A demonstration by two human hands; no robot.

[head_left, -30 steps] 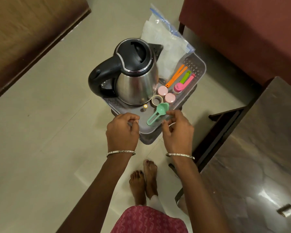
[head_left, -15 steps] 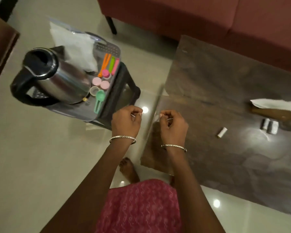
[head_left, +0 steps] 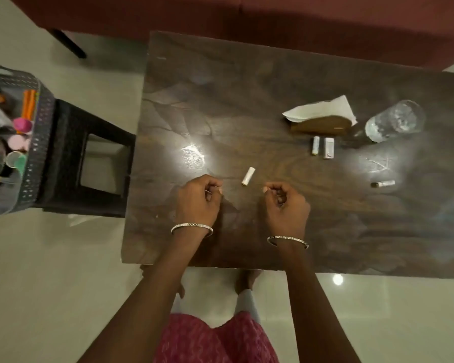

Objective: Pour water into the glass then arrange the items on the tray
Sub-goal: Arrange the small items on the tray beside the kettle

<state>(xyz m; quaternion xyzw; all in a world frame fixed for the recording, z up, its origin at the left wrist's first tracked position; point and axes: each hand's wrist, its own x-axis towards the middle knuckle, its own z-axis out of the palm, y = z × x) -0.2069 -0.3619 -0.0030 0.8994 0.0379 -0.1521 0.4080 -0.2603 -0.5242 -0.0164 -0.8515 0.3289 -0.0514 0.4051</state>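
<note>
The clear glass (head_left: pixel 396 121) stands on the far right of the dark wooden table (head_left: pixel 233 100). At the left edge, the grey tray (head_left: pixel 38 142) sits on a black stool (head_left: pixel 71 163) and holds blurred coloured items, among them orange sticks (head_left: pixel 28 103) and a pink cap (head_left: pixel 22 124). Both hands hover over the table's near edge with curled fingers. My left hand (head_left: pixel 198 199) and my right hand (head_left: pixel 285 204) each pinch what looks like a thin wire-like piece, too small to identify. A small white cylinder (head_left: pixel 248 176) lies between them.
A white tissue (head_left: pixel 323 108) rests on a brown wooden holder (head_left: pixel 323 125) left of the glass. Two small white tubes (head_left: pixel 323 146) lie below it, and another tube (head_left: pixel 383 183) lies further right. A red sofa (head_left: pixel 247 17) runs along the table's far side.
The view has swung right from the tray and kettle to the table. Both hands have moved off the tray's edge and now hang over the table, still pinched.
</note>
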